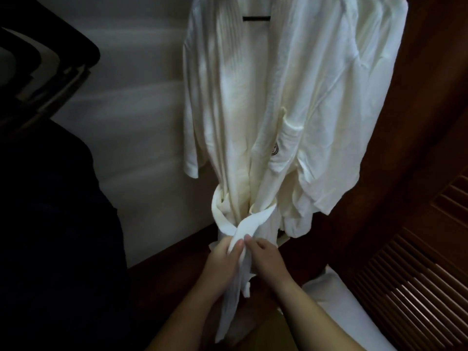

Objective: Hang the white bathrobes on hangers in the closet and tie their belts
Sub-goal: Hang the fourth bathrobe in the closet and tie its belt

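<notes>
Head cam: white bathrobe (253,110) hangs on a dark hanger (256,18) vs the pale closet wall (141,127); belt (228,221) loops its waist, ends crossed in front; left hand (222,259) fingers curl round one belt end – right hand (266,257) pinches the other, fingertips touching; louvred wood door (417,274) at right; 2nd robe (354,97) hangs behind.

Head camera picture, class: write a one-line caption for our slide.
Both hands, left hand and right hand, grip the belt crossed at the waist of a white bathrobe on a hanger.
</notes>
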Demonstrator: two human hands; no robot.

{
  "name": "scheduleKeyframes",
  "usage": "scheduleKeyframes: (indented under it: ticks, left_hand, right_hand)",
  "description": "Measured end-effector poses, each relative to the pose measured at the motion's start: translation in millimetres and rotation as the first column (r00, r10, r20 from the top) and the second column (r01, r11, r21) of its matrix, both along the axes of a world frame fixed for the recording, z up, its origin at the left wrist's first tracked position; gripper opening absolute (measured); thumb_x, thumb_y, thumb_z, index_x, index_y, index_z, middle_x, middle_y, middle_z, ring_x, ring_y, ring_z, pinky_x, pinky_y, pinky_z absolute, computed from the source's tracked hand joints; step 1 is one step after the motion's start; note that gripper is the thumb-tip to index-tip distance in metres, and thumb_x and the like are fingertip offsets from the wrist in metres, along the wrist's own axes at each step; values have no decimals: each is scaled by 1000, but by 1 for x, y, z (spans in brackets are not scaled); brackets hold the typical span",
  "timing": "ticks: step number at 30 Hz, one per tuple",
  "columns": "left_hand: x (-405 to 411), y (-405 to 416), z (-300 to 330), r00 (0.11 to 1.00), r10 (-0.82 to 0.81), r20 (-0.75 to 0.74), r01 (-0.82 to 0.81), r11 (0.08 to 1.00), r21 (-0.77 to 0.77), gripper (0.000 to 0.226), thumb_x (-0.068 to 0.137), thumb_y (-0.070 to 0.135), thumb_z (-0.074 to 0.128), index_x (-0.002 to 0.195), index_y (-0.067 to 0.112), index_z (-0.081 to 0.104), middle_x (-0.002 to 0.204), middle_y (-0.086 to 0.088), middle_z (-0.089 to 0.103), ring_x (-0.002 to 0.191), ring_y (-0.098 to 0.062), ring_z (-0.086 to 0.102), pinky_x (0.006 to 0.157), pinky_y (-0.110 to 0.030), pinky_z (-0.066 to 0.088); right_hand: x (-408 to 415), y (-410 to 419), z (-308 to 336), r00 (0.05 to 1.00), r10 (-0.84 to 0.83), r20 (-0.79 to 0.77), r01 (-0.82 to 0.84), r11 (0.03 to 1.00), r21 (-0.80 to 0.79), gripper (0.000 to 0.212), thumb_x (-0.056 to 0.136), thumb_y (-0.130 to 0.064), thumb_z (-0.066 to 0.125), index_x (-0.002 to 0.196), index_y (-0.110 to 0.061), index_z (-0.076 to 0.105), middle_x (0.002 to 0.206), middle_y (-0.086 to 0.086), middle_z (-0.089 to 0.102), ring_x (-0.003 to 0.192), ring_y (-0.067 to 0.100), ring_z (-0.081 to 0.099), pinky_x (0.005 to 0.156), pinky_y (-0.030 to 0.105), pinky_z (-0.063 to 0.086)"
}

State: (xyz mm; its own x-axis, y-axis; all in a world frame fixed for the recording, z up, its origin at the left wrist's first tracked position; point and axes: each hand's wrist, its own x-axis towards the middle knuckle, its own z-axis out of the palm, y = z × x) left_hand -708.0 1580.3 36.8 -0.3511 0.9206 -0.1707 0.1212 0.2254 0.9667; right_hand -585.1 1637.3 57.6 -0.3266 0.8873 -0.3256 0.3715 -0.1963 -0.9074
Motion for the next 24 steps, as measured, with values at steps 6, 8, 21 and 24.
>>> scheduleKeyframes:
  ticks: [6,8,21,24]
  left_hand:
    - [-25,8,-6,1000,5,1,-5,990,-137,17,95,34,73,107,26,65,102,1,71,92,-10,68,67,-19,53]
    - [-37,11,-8,1000,-10,-28,5,985,-174,15,95,36,71,105,26,66,100,1,72,90,-13,70,71,-28,57]
    - [-68,38,-7,983,-94,161,117,983,-143,14,106,22,55,117,14,57,110,-13,72,97,-22,70,81,-36,57]
    - [-83,45,-7,990,-94,-103,72,977,-201,8,105,29,52,111,25,54,104,-2,70,94,-15,68,80,-33,54]
  right_hand:
    - [-2,1,-4,993,99,65,-98,995,-19,25,102,-24,58,80,-25,70,77,-9,72,75,1,67,61,11,45]
    - [-2,5,-6,988,98,117,-104,994,44,34,98,-17,62,65,-24,66,60,-12,66,62,-4,60,60,12,43]
    - [-15,20,0,952,231,199,-254,963,95,20,95,-22,65,76,-19,66,69,-8,64,63,-1,56,62,23,44]
    - [-15,18,7,937,250,242,-273,960,65,36,92,-29,66,68,-2,65,61,3,60,53,6,50,54,24,39]
